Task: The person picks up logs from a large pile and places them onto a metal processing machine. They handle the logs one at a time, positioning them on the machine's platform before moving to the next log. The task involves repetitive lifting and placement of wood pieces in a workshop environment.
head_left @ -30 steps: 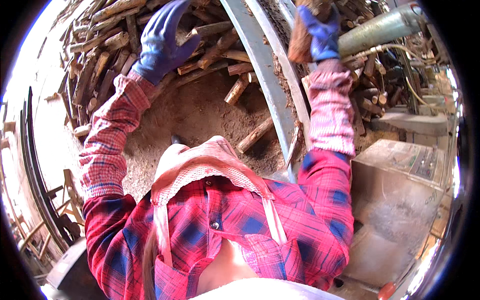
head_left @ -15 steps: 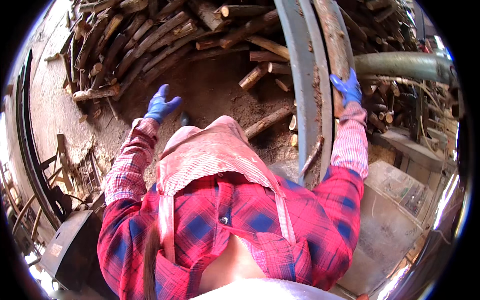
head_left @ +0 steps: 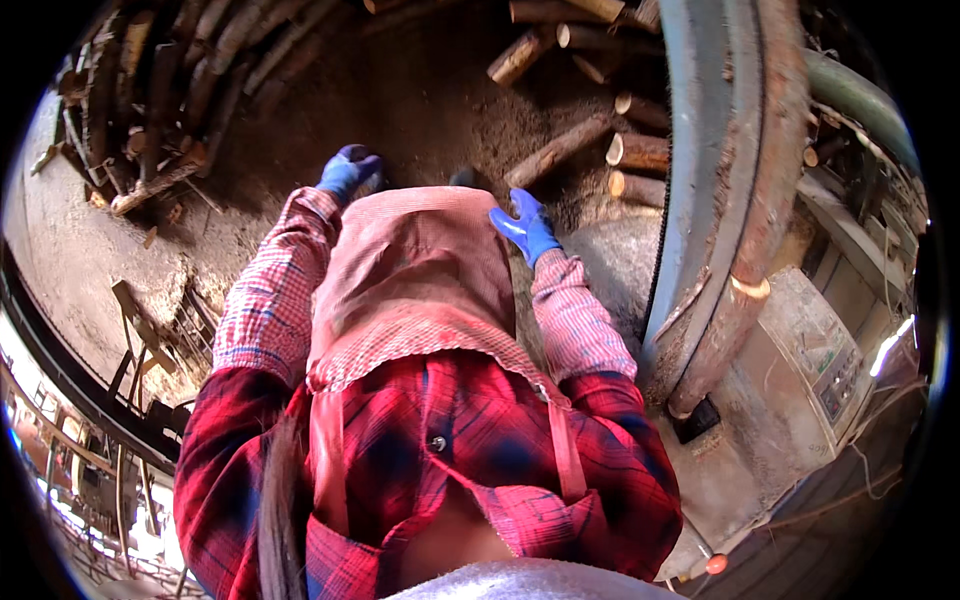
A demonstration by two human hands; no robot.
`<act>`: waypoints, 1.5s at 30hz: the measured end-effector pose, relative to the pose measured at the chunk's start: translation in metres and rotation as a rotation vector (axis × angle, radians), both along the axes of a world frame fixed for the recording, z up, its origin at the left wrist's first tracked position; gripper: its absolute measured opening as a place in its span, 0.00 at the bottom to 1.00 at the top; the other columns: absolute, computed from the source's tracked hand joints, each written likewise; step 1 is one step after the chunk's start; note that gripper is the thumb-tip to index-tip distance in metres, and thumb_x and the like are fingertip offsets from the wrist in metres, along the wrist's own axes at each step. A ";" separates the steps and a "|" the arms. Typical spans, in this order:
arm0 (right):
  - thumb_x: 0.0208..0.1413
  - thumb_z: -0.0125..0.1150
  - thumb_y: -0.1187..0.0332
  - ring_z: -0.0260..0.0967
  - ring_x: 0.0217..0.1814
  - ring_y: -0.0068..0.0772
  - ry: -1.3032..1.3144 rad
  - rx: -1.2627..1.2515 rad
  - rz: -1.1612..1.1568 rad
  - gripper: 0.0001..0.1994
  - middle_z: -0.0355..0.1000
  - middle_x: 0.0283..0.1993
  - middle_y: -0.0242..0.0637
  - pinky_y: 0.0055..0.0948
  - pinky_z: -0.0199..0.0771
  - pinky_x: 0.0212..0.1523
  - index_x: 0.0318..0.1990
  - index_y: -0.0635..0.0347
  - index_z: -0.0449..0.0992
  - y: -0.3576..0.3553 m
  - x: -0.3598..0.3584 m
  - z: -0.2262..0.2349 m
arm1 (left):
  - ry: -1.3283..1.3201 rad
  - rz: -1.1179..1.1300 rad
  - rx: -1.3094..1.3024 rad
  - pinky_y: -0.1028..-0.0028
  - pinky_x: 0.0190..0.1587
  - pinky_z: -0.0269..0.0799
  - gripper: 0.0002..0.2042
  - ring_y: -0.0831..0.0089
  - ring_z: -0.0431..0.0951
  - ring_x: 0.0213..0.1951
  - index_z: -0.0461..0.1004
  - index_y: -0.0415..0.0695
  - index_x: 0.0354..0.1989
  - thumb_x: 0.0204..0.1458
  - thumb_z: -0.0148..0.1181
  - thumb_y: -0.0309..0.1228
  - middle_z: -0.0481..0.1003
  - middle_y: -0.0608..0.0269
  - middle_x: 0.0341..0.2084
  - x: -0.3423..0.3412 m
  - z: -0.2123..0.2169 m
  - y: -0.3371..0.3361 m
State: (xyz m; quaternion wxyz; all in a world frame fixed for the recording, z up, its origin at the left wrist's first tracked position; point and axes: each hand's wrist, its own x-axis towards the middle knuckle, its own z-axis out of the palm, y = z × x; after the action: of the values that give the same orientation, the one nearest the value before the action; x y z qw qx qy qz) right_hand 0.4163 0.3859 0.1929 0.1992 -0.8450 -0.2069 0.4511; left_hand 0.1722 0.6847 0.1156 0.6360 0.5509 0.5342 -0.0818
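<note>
My left hand (head_left: 349,173), in a blue glove, hangs over the dirt floor just past the left edge of my pink checked apron (head_left: 420,250). Its fingers are loosely bent and I see nothing in them. At the apron's right edge is my right hand (head_left: 528,227), also blue-gloved, open with thumb and fingers apart. To its right, a long log (head_left: 778,140) lies along a blue-grey metal trough (head_left: 697,150). A shorter log (head_left: 712,345) rests behind it, end to end, near a dark block.
Cut logs (head_left: 640,152) lie on the floor left of the trough, and one loose log (head_left: 560,150) is just beyond my right hand. Stacked branches (head_left: 160,90) stand far left. A green pipe (head_left: 865,105) and a pale machine housing (head_left: 740,440) are on the right.
My right hand has let go of the log on the trough and come left beside my apron. My left hand's fingers have bent more. The whole view has shifted, bringing the trough's near end into sight.
</note>
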 end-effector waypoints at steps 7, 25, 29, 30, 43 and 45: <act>0.44 0.75 0.59 0.63 0.62 0.41 0.296 -0.188 -0.692 0.42 0.64 0.62 0.50 0.38 0.62 0.63 0.62 0.74 0.60 -0.098 0.045 -0.219 | 0.153 -0.035 -0.215 0.69 0.54 0.69 0.30 0.61 0.76 0.50 0.72 0.38 0.54 0.45 0.68 0.44 0.76 0.53 0.49 0.024 -0.179 0.000; 0.39 0.79 0.67 0.64 0.60 0.37 -0.188 0.282 -1.269 0.43 0.65 0.62 0.37 0.41 0.64 0.61 0.64 0.60 0.61 -0.167 0.117 -0.561 | -0.454 -0.665 -0.158 0.60 0.50 0.72 0.39 0.53 0.75 0.48 0.65 0.39 0.58 0.37 0.71 0.45 0.74 0.47 0.47 0.464 -0.501 -0.046; 0.44 0.75 0.58 0.63 0.61 0.38 0.262 0.209 -1.374 0.41 0.65 0.61 0.36 0.39 0.63 0.62 0.65 0.57 0.61 -0.138 0.098 -0.519 | -0.413 -0.624 -0.216 0.60 0.52 0.71 0.40 0.53 0.74 0.49 0.65 0.38 0.58 0.37 0.73 0.47 0.74 0.47 0.47 0.430 -0.480 -0.033; 0.47 0.72 0.55 0.61 0.64 0.39 0.180 0.225 -1.379 0.41 0.64 0.63 0.38 0.41 0.63 0.63 0.67 0.56 0.59 -0.133 0.084 -0.499 | -0.423 -0.634 -0.241 0.60 0.52 0.70 0.41 0.53 0.74 0.50 0.65 0.38 0.58 0.36 0.73 0.48 0.74 0.47 0.47 0.430 -0.472 -0.037; 0.58 0.57 0.52 0.67 0.61 0.44 1.367 0.487 -1.526 0.31 0.68 0.61 0.44 0.46 0.66 0.63 0.64 0.60 0.61 0.017 -0.024 -0.222 | 0.015 -0.416 -0.157 0.66 0.49 0.70 0.37 0.68 0.73 0.45 0.73 0.41 0.50 0.30 0.79 0.46 0.76 0.57 0.41 0.136 -0.294 -0.015; 0.58 0.59 0.54 0.68 0.60 0.44 1.372 0.432 -1.458 0.32 0.68 0.60 0.45 0.44 0.68 0.62 0.64 0.63 0.61 0.043 -0.027 -0.180 | 0.217 -0.365 -0.320 0.67 0.46 0.72 0.34 0.69 0.75 0.41 0.74 0.38 0.49 0.34 0.76 0.48 0.78 0.57 0.38 0.097 -0.202 -0.001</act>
State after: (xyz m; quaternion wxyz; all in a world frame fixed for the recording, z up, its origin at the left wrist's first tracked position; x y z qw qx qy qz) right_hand 0.3896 0.4288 0.0125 0.6486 -0.2709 0.4390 0.5596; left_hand 0.2689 0.6837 -0.0865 0.6285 0.5186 0.4715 -0.3372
